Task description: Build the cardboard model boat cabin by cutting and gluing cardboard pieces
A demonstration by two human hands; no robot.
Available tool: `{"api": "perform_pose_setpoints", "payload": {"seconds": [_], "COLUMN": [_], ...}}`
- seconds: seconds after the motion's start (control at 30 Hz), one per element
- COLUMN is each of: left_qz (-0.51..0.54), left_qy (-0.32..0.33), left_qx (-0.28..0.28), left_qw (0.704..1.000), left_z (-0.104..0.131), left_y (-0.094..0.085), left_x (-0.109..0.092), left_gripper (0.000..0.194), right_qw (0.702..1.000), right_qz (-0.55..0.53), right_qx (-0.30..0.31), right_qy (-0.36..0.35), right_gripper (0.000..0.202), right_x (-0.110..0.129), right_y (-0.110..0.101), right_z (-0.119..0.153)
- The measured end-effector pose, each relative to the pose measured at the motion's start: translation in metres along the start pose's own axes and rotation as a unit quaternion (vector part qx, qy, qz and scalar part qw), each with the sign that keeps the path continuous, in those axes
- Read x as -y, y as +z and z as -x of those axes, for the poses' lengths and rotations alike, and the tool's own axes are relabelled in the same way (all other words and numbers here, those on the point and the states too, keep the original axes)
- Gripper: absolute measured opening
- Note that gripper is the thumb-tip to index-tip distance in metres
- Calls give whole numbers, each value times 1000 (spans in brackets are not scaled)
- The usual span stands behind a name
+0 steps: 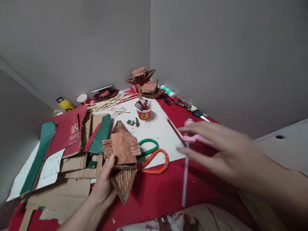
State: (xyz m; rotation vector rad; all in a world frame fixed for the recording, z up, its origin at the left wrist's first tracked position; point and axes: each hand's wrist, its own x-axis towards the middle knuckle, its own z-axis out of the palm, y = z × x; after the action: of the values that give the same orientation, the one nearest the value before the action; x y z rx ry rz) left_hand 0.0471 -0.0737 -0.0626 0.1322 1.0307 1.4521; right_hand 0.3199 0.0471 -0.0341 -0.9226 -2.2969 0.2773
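My left hand (103, 184) grips a small brown cardboard model boat (124, 147) by its side, thumb on the cabin roof. The boat has ridged deck pieces and a pointed end towards me. My right hand (223, 154), slightly blurred, is open with its fingers apart. It hovers over a pink glue gun (196, 138), partly covering it; a clear glue stick (185, 183) extends from there towards me. Near the right fingertips a dark pencil (175, 130) lies on the white sheet (160, 120). Scissors with a green and an orange handle (158, 171) lie partly hidden behind the boat.
A paper cup with brown paint (143, 110) stands on the sheet. Further back are model boats (151, 89), thin wooden sticks (113, 101), a white cup (83, 98) and a yellow bottle (65, 104). Cut cardboard (64, 192) piles up at left. Grey walls (204, 64) border the red-covered table.
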Motion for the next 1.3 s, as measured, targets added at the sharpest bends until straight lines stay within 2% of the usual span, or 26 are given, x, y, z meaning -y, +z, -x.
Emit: {"api": "perform_pose_setpoints", "payload": {"seconds": [0.03, 0.07, 0.13, 0.2, 0.27, 0.4, 0.5, 0.67, 0.87, 1.07, 1.13, 1.3], "left_qz": [-6, -12, -24, -38, -47, -42, -43, -52, -50, -52, -53, -55], "left_qy": [4, 9, 26, 41, 47, 39, 30, 34, 11, 30, 30, 31], "left_qx": [-8, -12, -11, -6, -9, -21, -6, 7, 15, 10, 2, 5], "left_qw": [1000, 1000, 999, 998, 998, 998, 999, 998, 999, 998, 998, 998], "left_z": [1, 2, 4, 7, 9, 13, 15, 14, 10, 13, 13, 12], "left_y": [2, 5, 9, 13, 15, 16, 17, 12, 0, 12, 15, 16], "left_x": [1, 1, 3, 3, 3, 4, 5, 7, 5, 3, 3, 3], "left_gripper": [25, 28, 32, 33, 31, 41, 53, 55, 42, 19, 24, 50], "right_qw": [997, 990, 977, 975, 976, 975, 976, 973, 973, 973, 973, 971], "right_qz": [-58, -111, -169, -175, -165, -148, -152, -173, -172, -170, -168, -171], "right_qx": [-6, 21, 54, 60, 45, 45, 81, 110, 113, 114, 118, 122], "right_qy": [-48, -86, -115, -122, -136, -157, -132, -108, -108, -103, -107, -115], "right_gripper": [30, 31, 39, 53, 63, 72, 73, 75, 75, 75, 76, 77], "right_x": [19, 36, 63, 79, 85, 81, 76, 74, 73, 71, 71, 70], "right_y": [5, 12, 27, 40, 50, 59, 60, 60, 60, 63, 64, 62], "right_z": [-5, -10, -20, -27, -32, -37, -41, -44, -45, -46, -45, -45]}}
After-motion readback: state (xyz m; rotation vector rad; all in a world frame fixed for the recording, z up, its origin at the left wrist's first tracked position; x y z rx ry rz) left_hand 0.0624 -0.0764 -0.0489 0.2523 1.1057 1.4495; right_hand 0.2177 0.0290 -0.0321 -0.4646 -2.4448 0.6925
